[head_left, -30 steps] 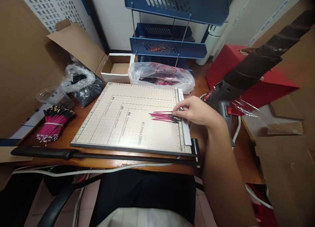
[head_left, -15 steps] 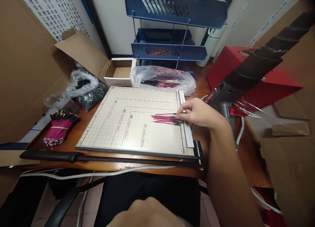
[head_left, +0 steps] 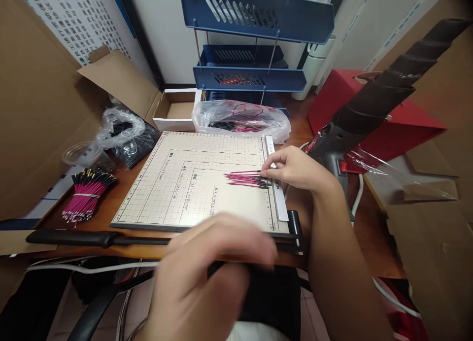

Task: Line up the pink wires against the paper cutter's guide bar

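A small batch of magenta wires [head_left: 244, 178] with black sleeved ends lies on the cream, grid-printed board of a guillotine paper cutter [head_left: 181, 198]. My right hand [head_left: 290, 171] pinches at the black ends by the white edge strip. Its fingertips hide exactly how many wires they hold. Blurred by motion, my left hand [head_left: 207, 267] hovers over the board's near edge, its fingers curved and apart from the thumb, with nothing visible between them. The cutter's black blade arm [head_left: 74, 238] lies along the near side, partly behind my left hand.
A banded bundle of magenta wires [head_left: 86, 195] stands on the left. Behind the board are a plastic bag of wires [head_left: 242, 119], an open carton [head_left: 177, 109] and a blue rack [head_left: 249, 79]. A heat gun [head_left: 354, 124] and a red box [head_left: 328, 92] stand right.
My left hand has risen from the bottom edge toward the board. My right hand keeps its pinch at the wire ends. The whole view has shifted slightly.
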`<state>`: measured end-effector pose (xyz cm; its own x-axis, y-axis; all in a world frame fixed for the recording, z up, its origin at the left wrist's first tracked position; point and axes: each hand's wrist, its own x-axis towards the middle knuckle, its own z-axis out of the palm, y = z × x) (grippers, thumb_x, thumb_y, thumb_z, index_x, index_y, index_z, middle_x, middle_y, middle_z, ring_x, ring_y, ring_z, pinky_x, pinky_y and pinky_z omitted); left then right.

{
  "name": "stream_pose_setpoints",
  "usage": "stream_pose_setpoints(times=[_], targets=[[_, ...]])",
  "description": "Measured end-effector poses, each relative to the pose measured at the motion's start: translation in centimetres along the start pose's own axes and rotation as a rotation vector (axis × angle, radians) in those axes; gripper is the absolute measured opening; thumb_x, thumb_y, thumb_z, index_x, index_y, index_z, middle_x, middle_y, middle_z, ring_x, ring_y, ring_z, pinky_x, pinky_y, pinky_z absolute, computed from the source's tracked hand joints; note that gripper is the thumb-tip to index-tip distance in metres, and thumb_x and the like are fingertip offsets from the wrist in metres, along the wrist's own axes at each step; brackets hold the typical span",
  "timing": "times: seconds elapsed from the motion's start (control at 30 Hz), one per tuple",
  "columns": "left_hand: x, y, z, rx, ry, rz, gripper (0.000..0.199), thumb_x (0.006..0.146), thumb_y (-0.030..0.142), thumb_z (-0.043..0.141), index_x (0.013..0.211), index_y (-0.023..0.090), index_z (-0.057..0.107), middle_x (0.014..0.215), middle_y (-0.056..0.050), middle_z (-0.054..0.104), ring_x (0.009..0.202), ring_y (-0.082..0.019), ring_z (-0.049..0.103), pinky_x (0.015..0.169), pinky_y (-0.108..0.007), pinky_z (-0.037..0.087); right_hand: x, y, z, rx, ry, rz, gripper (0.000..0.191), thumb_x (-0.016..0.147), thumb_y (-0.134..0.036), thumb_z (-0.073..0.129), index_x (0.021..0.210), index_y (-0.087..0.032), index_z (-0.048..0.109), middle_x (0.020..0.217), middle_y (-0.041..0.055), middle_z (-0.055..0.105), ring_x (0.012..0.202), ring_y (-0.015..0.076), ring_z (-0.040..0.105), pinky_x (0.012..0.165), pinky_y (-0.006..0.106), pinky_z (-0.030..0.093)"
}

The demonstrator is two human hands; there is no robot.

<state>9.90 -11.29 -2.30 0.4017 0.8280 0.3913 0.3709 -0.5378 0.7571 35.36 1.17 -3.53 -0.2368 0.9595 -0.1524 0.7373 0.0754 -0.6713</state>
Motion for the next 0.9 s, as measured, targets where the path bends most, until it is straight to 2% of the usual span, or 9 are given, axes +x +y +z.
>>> stream_pose_setpoints(times=[0.07,0.1,0.13,0.2,0.27,0.37,0.57,0.77,0.9], targets=[[2.0,-1.4,1.2,0.237,0.007,0.021,0.04,0.112,0.045,0.049,0.127,0.02,0.076,0.132,-0.01,0.08,0.126,-0.031,0.073,0.109,-0.049,0.062,0.0,-0.1,0.0,-0.022,-0.011,-0.018,0.019,0.088,-0.029,0.073,0.089,-0.014,0.085,0.071,0.0028,0.069,0.066,0.0102,0.053,0.067,0.026,0.038],[2.8,-2.2,1.9,0.389,-0.03,0.024,0.047,0.111,0.048,0.053,0.139,0.015,0.071,0.145,-0.013,0.074,0.14,-0.036,0.065,0.118,-0.055,0.056,0.0,-0.1,-0.1,-0.033,-0.016,-0.027,0.019,0.088,-0.028,0.072,0.09,-0.014,0.085,0.074,0.0033,0.07,0.068,0.0107,0.054,0.069,0.026,0.039],[3.4,-3.0,2.5,0.554,-0.1,0.026,0.059,0.11,0.051,0.052,0.151,0.01,0.063,0.159,-0.016,0.063,0.154,-0.041,0.052,0.125,-0.064,0.047,-0.1,-0.1,-0.1,-0.041,-0.018,-0.03,0.019,0.088,-0.028,0.071,0.09,-0.014,0.085,0.076,0.0038,0.071,0.069,0.011,0.055,0.07,0.026,0.04],[4.3,-4.2,3.8,0.701,-0.267,-0.001,0.078,0.11,0.062,0.049,0.162,0.004,0.049,0.171,-0.019,0.047,0.163,-0.043,0.039,0.132,-0.067,0.037,-0.1,-0.2,-0.2,-0.046,-0.01,-0.016,0.019,0.087,-0.027,0.071,0.088,-0.013,0.084,0.076,0.004,0.07,0.069,0.0108,0.053,0.069,0.027,0.038],[4.6,-4.7,4.6,0.75,-0.361,-0.01,0.086,0.11,0.068,0.04,0.167,0.003,0.042,0.175,-0.018,0.039,0.166,-0.041,0.033,0.136,-0.066,0.031,-0.2,-0.2,-0.2,-0.053,0.017,0.013,0.019,0.087,-0.028,0.072,0.089,-0.013,0.084,0.07,0.0022,0.063,0.065,0.0093,0.046,0.067,0.028,0.032],[4.6,-4.6,5.1,0.743,-0.402,-0.002,0.087,0.112,0.07,0.029,0.168,0.005,0.041,0.177,-0.016,0.036,0.168,-0.038,0.031,0.138,-0.065,0.027,-0.2,-0.1,-0.2,-0.066,0.065,0.028,0.023,0.09,-0.032,0.074,0.098,-0.014,0.084,0.065,-0.0014,0.054,0.061,0.0078,0.038,0.065,0.029,0.026],[4.8,-4.6,5.1,0.664,-0.436,0.06,0.088,0.111,0.072,0.028,0.167,0.006,0.042,0.178,-0.015,0.034,0.169,-0.033,0.029,0.14,-0.059,0.023,0.1,-0.1,-0.1,-0.086,0.04,0.028,0.019,0.09,-0.027,0.071,0.094,-0.015,0.084,0.064,-0.0012,0.052,0.062,0.0088,0.041,0.066,0.028,0.029],[4.3,-4.6,5.1,0.744,-0.269,0.078,0.085,0.113,0.066,0.027,0.166,0.002,0.043,0.174,-0.018,0.041,0.167,-0.036,0.033,0.137,-0.059,0.03,0.0,-0.3,0.0,-0.073,0.074,0.022,0.016,0.088,-0.025,0.072,0.09,-0.013,0.083,0.061,-0.0027,0.046,0.061,0.0082,0.038,0.066,0.028,0.028],[4.7,-4.8,5.1,0.773,-0.3,0.05,0.081,0.114,0.063,0.028,0.162,0.002,0.05,0.169,-0.019,0.048,0.163,-0.038,0.041,0.135,-0.061,0.034,0.0,-0.2,-0.1,-0.085,0.039,0.039,0.015,0.088,-0.024,0.072,0.09,-0.014,0.083,0.06,-0.003,0.046,0.059,0.008,0.036,0.064,0.029,0.027]])
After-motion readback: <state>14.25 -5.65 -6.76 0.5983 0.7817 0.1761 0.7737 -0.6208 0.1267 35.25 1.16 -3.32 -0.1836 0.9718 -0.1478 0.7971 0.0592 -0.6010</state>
